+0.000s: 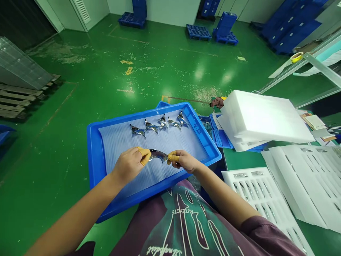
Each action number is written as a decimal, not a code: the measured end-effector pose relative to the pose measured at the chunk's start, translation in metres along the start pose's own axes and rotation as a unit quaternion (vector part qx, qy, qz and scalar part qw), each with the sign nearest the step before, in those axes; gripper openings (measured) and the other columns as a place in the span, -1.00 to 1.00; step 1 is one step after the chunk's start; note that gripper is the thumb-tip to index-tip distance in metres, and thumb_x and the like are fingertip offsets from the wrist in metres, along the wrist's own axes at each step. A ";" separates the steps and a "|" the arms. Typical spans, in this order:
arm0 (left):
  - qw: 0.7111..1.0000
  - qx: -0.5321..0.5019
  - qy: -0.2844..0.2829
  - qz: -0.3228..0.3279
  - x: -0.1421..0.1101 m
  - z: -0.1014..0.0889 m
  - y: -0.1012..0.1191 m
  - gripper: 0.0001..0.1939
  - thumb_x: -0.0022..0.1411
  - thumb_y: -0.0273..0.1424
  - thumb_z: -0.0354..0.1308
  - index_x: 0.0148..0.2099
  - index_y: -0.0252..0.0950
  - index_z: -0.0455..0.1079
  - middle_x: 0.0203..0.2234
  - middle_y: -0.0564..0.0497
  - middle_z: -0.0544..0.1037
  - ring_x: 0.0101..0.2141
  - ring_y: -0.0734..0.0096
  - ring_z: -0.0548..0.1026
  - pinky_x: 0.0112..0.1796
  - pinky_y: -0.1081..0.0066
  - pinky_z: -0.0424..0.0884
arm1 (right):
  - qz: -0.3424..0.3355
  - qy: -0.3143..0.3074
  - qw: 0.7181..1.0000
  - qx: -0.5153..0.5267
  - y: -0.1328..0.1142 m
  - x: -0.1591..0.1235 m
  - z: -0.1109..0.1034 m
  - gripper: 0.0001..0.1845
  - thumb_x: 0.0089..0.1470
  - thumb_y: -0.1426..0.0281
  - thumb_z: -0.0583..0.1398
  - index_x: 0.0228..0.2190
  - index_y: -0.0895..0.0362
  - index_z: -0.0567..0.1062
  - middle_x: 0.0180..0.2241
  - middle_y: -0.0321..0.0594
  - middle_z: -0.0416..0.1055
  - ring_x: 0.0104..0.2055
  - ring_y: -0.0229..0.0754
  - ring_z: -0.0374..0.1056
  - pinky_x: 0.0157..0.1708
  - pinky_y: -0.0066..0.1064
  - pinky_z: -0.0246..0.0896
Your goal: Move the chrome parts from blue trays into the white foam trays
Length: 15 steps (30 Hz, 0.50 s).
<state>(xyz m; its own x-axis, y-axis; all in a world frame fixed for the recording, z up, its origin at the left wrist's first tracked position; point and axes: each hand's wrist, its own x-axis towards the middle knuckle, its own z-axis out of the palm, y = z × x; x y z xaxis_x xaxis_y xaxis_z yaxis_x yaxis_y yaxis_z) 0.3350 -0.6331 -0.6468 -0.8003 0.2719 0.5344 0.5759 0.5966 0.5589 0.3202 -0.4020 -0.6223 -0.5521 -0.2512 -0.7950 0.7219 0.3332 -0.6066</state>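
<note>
A curved, shiny chrome part (158, 155) spans the gap between my two hands above the blue tray (92, 156). My left hand (130, 161) pinches its left end, and my right hand (183, 160) grips the right end. Yellow finger cots cover some fingertips on both hands. Behind them, several similar chrome parts (151, 126) lie in a row on the white foam sheet (117, 142) lining the tray. The fingertips hide both ends of the held part.
To the right, a white foam tray (254, 188) holds several shiny parts in slots, beside more foam sheets (301, 185) on a green table. A stack of white foam (266, 117) stands behind. Blue pallets (198, 32) and a wooden pallet (21, 99) sit on the green floor.
</note>
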 end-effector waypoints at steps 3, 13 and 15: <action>0.997 -0.069 -0.042 -0.013 0.000 0.003 -0.010 -0.84 0.26 -0.40 0.06 -0.33 -0.27 0.44 -0.48 0.07 0.56 -0.46 0.53 0.48 -0.40 0.54 0.38 | 0.026 0.052 0.998 0.001 0.002 0.001 0.003 -0.85 -0.17 0.34 0.25 -0.61 0.18 0.44 -0.57 -0.28 0.39 -0.61 -0.40 0.11 -0.64 -0.50 -0.13; 0.844 0.099 -0.187 -0.493 0.053 0.034 -0.133 -0.65 0.18 -0.34 0.07 -0.05 -0.39 0.48 -0.18 -0.19 0.56 -0.18 0.15 0.50 -0.17 0.29 0.39 | -0.018 0.127 0.940 0.315 0.011 -0.031 -0.004 -0.68 -0.34 0.26 0.38 -0.53 0.17 0.45 -0.48 -0.25 0.43 -0.57 -0.40 0.11 -0.60 -0.52 -0.08; 0.840 0.104 -0.242 -0.474 0.060 0.033 -0.135 -0.63 0.20 -0.31 0.03 -0.06 -0.42 0.48 -0.18 -0.19 0.56 -0.19 0.14 0.49 -0.19 0.28 0.39 | -0.029 0.093 0.933 0.346 0.017 -0.046 -0.006 -0.62 -0.39 0.22 0.42 -0.53 0.18 0.46 -0.48 -0.25 0.42 -0.57 -0.41 0.10 -0.60 -0.51 -0.07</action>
<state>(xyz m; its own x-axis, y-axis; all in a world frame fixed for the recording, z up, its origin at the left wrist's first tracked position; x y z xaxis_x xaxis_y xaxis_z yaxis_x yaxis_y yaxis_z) 0.2039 -0.6722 -0.7117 -0.8860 -0.1543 -0.4372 -0.3598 0.8236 0.4385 0.3548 -0.3793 -0.5960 -0.6144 -0.0661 -0.7862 0.7498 -0.3592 -0.5557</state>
